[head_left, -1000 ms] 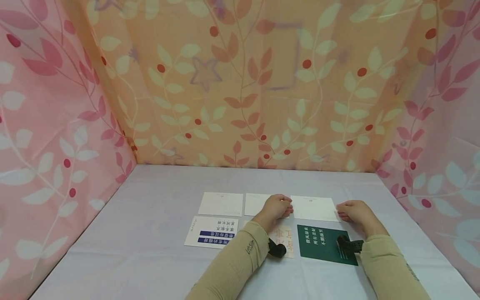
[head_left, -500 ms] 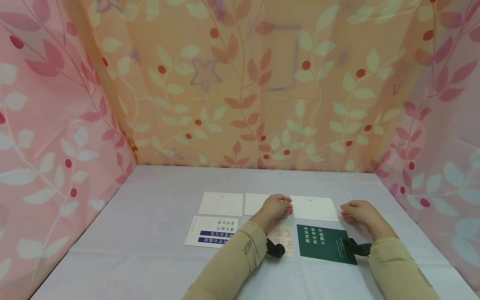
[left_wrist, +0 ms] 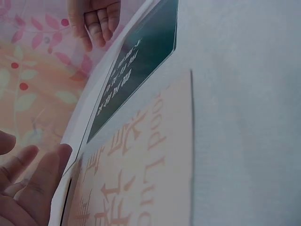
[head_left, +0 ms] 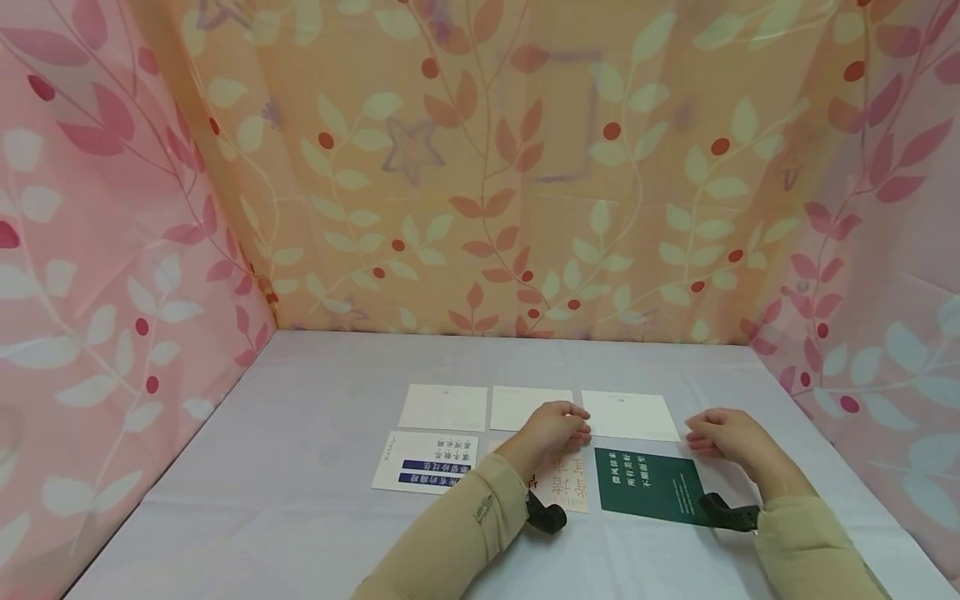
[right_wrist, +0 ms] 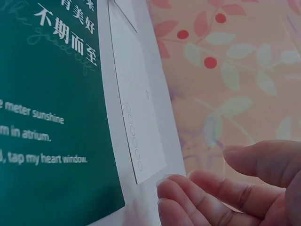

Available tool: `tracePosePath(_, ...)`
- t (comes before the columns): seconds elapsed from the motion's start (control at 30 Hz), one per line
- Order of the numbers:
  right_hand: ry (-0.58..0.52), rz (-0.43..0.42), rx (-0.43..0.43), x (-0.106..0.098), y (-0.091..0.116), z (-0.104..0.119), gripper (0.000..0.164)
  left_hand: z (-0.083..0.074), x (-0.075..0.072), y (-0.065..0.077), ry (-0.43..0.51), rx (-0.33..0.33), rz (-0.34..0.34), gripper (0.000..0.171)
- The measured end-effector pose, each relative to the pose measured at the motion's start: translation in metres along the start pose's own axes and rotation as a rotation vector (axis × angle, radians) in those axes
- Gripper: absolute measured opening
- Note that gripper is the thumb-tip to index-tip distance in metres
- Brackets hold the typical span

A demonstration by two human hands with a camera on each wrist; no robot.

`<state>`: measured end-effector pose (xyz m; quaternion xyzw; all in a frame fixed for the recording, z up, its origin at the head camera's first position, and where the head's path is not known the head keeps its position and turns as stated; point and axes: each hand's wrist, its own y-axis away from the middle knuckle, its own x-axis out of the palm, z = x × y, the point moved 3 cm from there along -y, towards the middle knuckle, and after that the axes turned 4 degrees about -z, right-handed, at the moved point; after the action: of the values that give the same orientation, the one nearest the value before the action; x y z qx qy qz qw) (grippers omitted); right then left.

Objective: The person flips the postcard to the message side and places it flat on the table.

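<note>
Six cards lie in two rows on a white cloth. My left hand [head_left: 551, 433] hovers with relaxed fingers over the inner edges of the back middle white card [head_left: 521, 407] and the cream card with orange characters [head_left: 564, 482]; it grips nothing. Just right of the back right white card [head_left: 630, 415], my right hand [head_left: 733, 437] is apart from it, fingers loosely bent with nothing between them. In the right wrist view, the thumb and fingers [right_wrist: 202, 197] stand apart beside that card. In front of it lies the green card [head_left: 648, 487] with white writing.
At the left are a back white card [head_left: 442, 407] and a front white card with blue bands [head_left: 420, 460]. The white cloth-covered table [head_left: 262, 467] meets floral curtains [head_left: 487, 167] at the back and both sides. Black straps with cameras [head_left: 547, 515] sit on the wrists.
My right hand has left the right edge of the back right white card and moved right and nearer. My left hand has drawn slightly nearer. The cards look unmoved.
</note>
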<state>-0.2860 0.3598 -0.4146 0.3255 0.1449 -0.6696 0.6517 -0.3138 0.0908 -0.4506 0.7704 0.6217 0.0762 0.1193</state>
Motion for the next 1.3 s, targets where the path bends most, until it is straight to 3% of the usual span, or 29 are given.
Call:
tracePosePath(0.37,-0.002,0.011,-0.008,-0.001,0.016,-0.012,0.048,-0.001,0.004,0.021,-0.074,0.017,0.064,0.015)
tracePosePath(0.67,-0.041,0.031,0.04,-0.003,0.027,-0.021,0.052,0.005,0.004,0.036,-0.015,-0.034,0.044,0.013)
tracePosePath(1.0,-0.145,0.04,0.06,0.002,0.031,-0.025,0.051,0.01,0.006,0.037,-0.031,-0.022,0.044,0.013)
tracePosePath(1.3,-0.228,0.031,0.092,0.006,0.031,-0.028,0.039,0.01,0.006,0.038,0.024,-0.012,0.059,0.015)
